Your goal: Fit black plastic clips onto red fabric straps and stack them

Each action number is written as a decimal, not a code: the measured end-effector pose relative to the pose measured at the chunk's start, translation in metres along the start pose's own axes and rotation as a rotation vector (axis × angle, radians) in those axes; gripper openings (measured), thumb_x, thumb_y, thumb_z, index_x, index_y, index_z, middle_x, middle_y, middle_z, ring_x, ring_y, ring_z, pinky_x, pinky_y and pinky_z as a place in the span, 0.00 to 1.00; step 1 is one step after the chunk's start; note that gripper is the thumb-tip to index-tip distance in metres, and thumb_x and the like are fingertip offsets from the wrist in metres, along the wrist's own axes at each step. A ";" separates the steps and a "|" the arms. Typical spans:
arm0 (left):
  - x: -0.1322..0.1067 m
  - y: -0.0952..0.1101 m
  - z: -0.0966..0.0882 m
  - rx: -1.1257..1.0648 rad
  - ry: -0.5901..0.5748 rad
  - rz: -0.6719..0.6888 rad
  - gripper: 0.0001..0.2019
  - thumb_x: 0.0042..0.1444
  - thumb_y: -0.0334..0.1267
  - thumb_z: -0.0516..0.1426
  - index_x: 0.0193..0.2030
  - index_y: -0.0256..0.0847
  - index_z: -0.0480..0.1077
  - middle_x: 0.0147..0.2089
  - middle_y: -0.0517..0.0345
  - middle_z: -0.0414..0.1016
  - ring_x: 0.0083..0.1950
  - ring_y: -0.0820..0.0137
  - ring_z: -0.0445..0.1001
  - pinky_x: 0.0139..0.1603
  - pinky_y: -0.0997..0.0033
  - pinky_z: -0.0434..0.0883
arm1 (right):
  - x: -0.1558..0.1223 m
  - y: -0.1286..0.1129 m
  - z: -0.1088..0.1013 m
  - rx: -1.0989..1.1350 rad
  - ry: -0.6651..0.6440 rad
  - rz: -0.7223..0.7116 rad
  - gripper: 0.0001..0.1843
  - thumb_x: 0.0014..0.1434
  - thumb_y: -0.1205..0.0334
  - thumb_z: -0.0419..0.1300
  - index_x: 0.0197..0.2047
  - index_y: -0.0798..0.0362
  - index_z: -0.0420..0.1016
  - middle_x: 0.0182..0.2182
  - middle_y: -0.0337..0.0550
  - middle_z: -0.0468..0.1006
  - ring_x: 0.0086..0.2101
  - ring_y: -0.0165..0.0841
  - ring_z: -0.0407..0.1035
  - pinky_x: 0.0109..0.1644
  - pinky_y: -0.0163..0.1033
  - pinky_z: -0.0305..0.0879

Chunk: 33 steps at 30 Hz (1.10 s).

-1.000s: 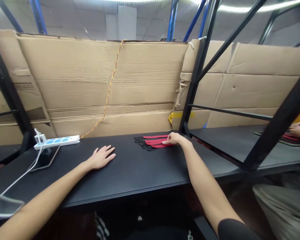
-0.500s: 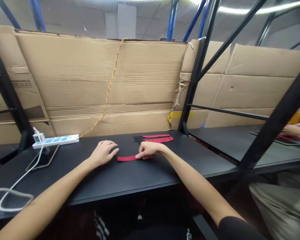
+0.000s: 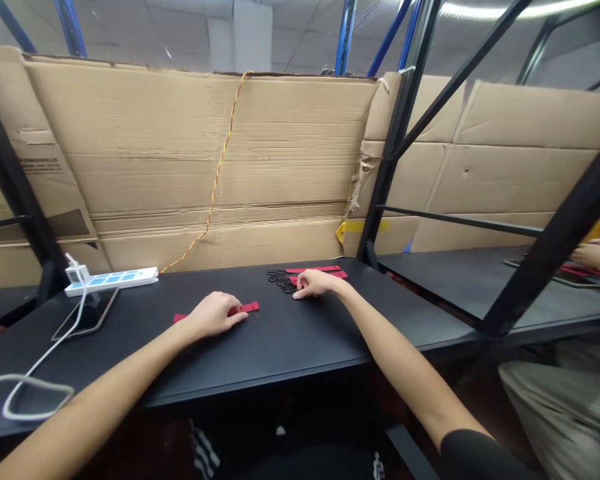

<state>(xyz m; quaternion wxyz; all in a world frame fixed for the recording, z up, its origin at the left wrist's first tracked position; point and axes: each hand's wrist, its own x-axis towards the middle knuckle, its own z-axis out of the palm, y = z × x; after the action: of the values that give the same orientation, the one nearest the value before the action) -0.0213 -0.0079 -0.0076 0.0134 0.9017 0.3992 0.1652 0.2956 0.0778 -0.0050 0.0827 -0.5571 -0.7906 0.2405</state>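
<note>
My left hand lies curled on top of a red strip on the black table; the strip's ends stick out on both sides of the hand. My right hand reaches to the back of the table. Its fingers are bent and pressed together at a small pile of black buckles. Just behind it lies a stack of red strips. What its fingertips pinch is too small to see.
A white power strip with a white cable and a phone sit at the left. A cardboard wall backs the table. Black frame posts stand to the right. Another person's hands work at the neighbouring table.
My right hand drew one red strip forward from the stack, then went back to the buckles. My left hand now covers that strip, which lies further left.
</note>
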 end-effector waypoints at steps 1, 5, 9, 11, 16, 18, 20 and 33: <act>0.000 -0.001 -0.001 0.023 0.000 -0.026 0.17 0.60 0.48 0.52 0.33 0.40 0.76 0.33 0.53 0.76 0.35 0.66 0.73 0.39 0.70 0.65 | 0.001 -0.002 0.002 0.012 -0.020 -0.029 0.23 0.41 0.45 0.68 0.33 0.55 0.74 0.26 0.42 0.75 0.24 0.29 0.66 0.26 0.33 0.58; -0.001 -0.004 0.003 0.017 0.039 -0.044 0.17 0.61 0.48 0.51 0.48 0.42 0.73 0.41 0.52 0.74 0.41 0.65 0.71 0.42 0.69 0.65 | 0.001 -0.021 0.013 0.031 -0.075 -0.190 0.23 0.38 0.49 0.70 0.33 0.55 0.74 0.27 0.40 0.75 0.26 0.29 0.65 0.28 0.32 0.58; 0.000 -0.005 0.012 -0.059 0.016 -0.047 0.18 0.62 0.49 0.48 0.45 0.45 0.75 0.43 0.52 0.70 0.43 0.65 0.70 0.45 0.68 0.66 | -0.004 -0.047 0.030 0.061 -0.076 -0.325 0.15 0.44 0.53 0.67 0.30 0.56 0.74 0.25 0.39 0.75 0.26 0.28 0.65 0.28 0.32 0.57; 0.001 -0.006 0.014 -0.113 0.020 -0.051 0.18 0.62 0.49 0.49 0.44 0.45 0.76 0.43 0.53 0.70 0.43 0.65 0.69 0.46 0.68 0.66 | -0.005 -0.056 0.039 0.092 -0.037 -0.376 0.14 0.46 0.56 0.66 0.32 0.56 0.74 0.25 0.38 0.74 0.26 0.28 0.65 0.29 0.32 0.58; 0.002 -0.007 0.015 -0.138 0.037 -0.072 0.16 0.61 0.47 0.50 0.44 0.44 0.75 0.43 0.53 0.70 0.44 0.65 0.69 0.47 0.68 0.66 | 0.000 -0.060 0.049 0.133 -0.001 -0.453 0.23 0.48 0.55 0.67 0.46 0.56 0.74 0.27 0.38 0.73 0.27 0.28 0.66 0.31 0.32 0.60; 0.002 -0.006 0.015 -0.113 0.033 -0.047 0.16 0.62 0.47 0.49 0.43 0.45 0.76 0.43 0.53 0.69 0.44 0.66 0.69 0.47 0.68 0.66 | 0.002 -0.057 0.050 0.110 -0.025 -0.490 0.23 0.49 0.54 0.66 0.47 0.56 0.75 0.27 0.38 0.72 0.27 0.28 0.65 0.31 0.32 0.59; 0.001 -0.005 0.015 -0.078 0.033 -0.008 0.17 0.63 0.47 0.48 0.42 0.45 0.77 0.43 0.53 0.69 0.43 0.67 0.69 0.46 0.68 0.66 | 0.003 -0.056 0.050 0.093 -0.037 -0.521 0.22 0.51 0.53 0.65 0.47 0.56 0.76 0.26 0.38 0.72 0.27 0.28 0.64 0.30 0.32 0.58; 0.005 0.000 0.016 0.170 0.044 0.087 0.17 0.64 0.38 0.45 0.38 0.38 0.75 0.37 0.50 0.72 0.38 0.67 0.71 0.41 0.70 0.67 | -0.008 -0.083 0.066 -0.191 0.332 -0.577 0.24 0.66 0.54 0.49 0.27 0.58 0.77 0.24 0.44 0.76 0.24 0.28 0.60 0.31 0.34 0.52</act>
<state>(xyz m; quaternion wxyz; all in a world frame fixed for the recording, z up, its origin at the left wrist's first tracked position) -0.0133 -0.0023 -0.0209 -0.0789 0.9123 0.3724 0.1510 0.2025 0.0293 -0.0217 0.2225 -0.3472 -0.9102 0.0382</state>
